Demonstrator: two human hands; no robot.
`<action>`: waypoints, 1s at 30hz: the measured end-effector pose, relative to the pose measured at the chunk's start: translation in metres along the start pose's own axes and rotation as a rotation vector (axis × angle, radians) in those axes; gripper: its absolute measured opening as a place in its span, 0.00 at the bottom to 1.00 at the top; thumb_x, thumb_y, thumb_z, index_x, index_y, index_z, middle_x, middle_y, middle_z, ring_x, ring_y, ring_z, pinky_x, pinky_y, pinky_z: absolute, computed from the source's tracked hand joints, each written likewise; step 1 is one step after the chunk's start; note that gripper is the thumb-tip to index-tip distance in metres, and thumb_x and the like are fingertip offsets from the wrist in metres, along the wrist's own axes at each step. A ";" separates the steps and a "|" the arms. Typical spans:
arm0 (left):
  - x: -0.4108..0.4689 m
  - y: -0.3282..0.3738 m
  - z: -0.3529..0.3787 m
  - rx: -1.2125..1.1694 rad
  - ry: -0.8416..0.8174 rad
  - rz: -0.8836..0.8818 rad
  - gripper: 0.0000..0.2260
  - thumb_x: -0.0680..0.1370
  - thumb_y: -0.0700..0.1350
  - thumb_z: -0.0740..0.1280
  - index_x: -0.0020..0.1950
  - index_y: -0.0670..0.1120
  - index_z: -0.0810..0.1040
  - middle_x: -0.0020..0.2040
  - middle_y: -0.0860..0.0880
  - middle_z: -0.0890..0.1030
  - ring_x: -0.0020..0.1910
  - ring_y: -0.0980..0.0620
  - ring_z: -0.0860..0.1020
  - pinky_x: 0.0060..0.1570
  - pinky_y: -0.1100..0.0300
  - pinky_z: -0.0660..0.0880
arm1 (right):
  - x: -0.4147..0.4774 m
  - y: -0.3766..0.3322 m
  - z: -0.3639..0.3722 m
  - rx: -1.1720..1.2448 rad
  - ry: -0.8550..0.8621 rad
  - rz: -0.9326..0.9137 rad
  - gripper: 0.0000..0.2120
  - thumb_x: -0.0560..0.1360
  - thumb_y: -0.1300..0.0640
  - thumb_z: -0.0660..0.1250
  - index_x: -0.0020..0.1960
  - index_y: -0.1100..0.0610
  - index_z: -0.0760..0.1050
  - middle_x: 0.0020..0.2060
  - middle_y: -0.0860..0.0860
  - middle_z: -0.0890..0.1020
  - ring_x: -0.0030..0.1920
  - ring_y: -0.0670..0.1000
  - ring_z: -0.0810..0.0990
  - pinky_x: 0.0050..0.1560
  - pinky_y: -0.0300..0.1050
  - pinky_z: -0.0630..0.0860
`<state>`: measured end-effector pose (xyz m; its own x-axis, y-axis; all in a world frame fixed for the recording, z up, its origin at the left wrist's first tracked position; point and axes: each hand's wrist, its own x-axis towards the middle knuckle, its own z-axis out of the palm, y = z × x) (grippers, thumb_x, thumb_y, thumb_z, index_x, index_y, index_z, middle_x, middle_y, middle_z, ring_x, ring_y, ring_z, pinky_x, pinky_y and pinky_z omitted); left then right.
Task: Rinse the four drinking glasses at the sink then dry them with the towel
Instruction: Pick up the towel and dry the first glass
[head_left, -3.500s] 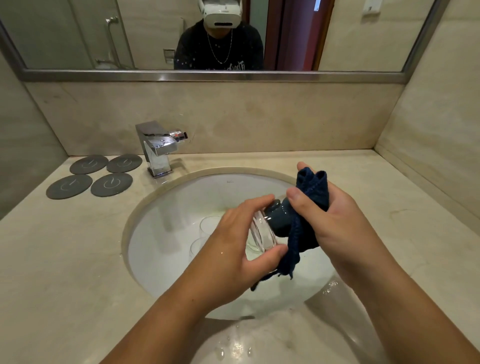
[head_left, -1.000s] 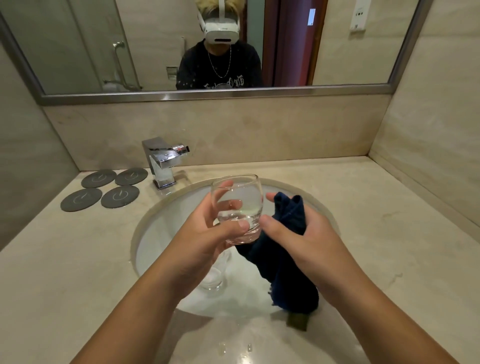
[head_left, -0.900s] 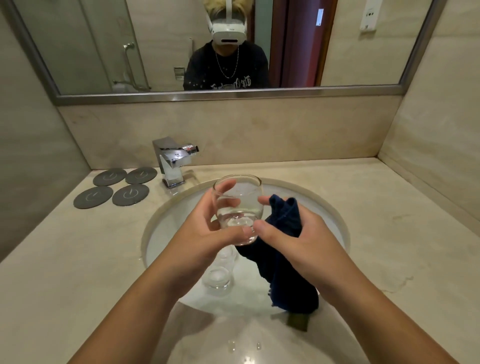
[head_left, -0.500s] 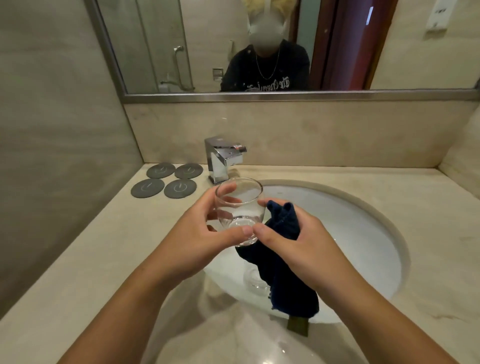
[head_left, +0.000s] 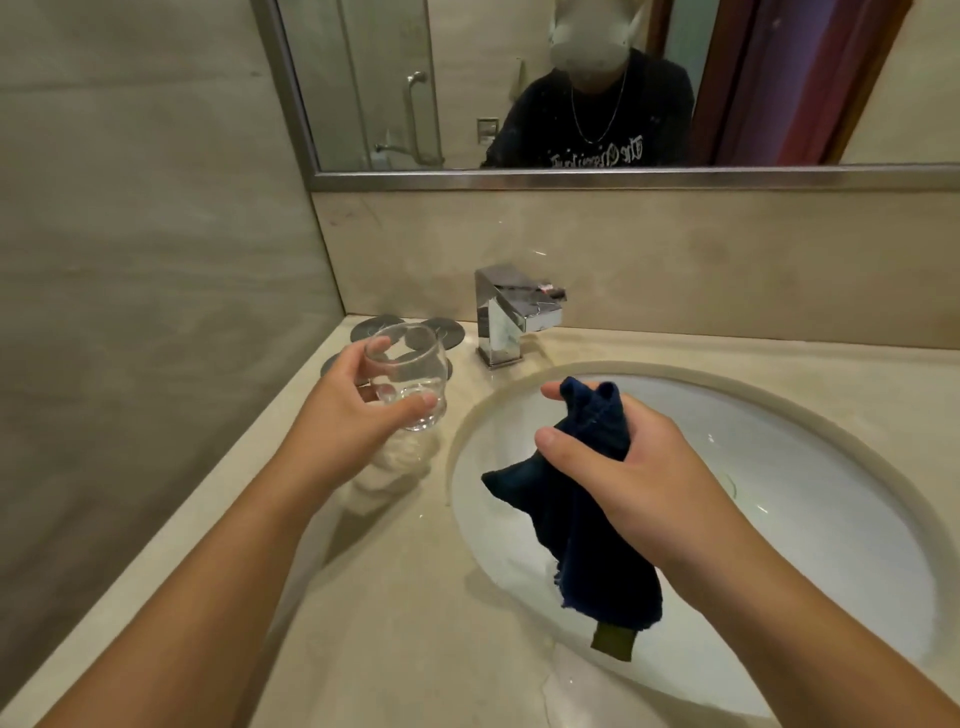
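Note:
My left hand (head_left: 348, 400) grips a clear drinking glass (head_left: 410, 374) upright, held in the air over the counter left of the basin, in front of the round grey coasters (head_left: 441, 331). My right hand (head_left: 623, 467) holds a dark blue towel (head_left: 587, 519) over the left part of the white sink (head_left: 841, 519); the towel hangs down from the fist, its tag at the bottom. The two hands are apart. No other glass shows in the basin from this angle; my right arm and the towel cover part of it.
A square chrome tap (head_left: 511, 317) stands behind the sink's left rim. The beige stone counter (head_left: 415, 597) meets a side wall (head_left: 156, 312) on the left. A mirror (head_left: 571, 83) spans the back wall. Water drops lie on the counter's front edge.
My left hand has carried the glass left, away from the towel, to above the counter by the coasters. My right hand stays over the basin with the towel. The view has swung left.

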<state>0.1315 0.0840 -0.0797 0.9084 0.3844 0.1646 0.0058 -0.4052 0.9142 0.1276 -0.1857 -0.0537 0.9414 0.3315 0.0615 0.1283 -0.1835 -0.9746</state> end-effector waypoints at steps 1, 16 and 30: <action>0.009 -0.002 -0.002 -0.002 0.004 -0.003 0.33 0.70 0.51 0.83 0.72 0.59 0.73 0.61 0.58 0.81 0.56 0.59 0.83 0.58 0.57 0.80 | 0.005 -0.002 0.002 0.000 -0.005 0.005 0.12 0.78 0.49 0.73 0.59 0.35 0.79 0.44 0.36 0.86 0.45 0.41 0.86 0.54 0.48 0.83; 0.154 -0.053 -0.016 0.105 0.211 -0.014 0.35 0.72 0.48 0.81 0.75 0.51 0.69 0.62 0.53 0.78 0.57 0.54 0.81 0.55 0.60 0.78 | 0.071 0.003 0.036 -0.074 -0.099 0.031 0.09 0.77 0.47 0.72 0.56 0.45 0.79 0.45 0.42 0.85 0.44 0.45 0.85 0.56 0.50 0.82; 0.216 -0.075 -0.014 0.157 0.207 -0.090 0.39 0.71 0.50 0.82 0.77 0.47 0.67 0.64 0.50 0.77 0.62 0.50 0.78 0.65 0.51 0.77 | 0.084 0.015 0.030 -0.096 -0.109 0.070 0.08 0.77 0.48 0.72 0.55 0.43 0.80 0.47 0.42 0.85 0.45 0.45 0.85 0.53 0.50 0.84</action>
<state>0.3213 0.2091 -0.1070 0.7968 0.5793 0.1718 0.1622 -0.4790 0.8627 0.1996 -0.1331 -0.0695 0.9105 0.4121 -0.0345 0.0978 -0.2957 -0.9503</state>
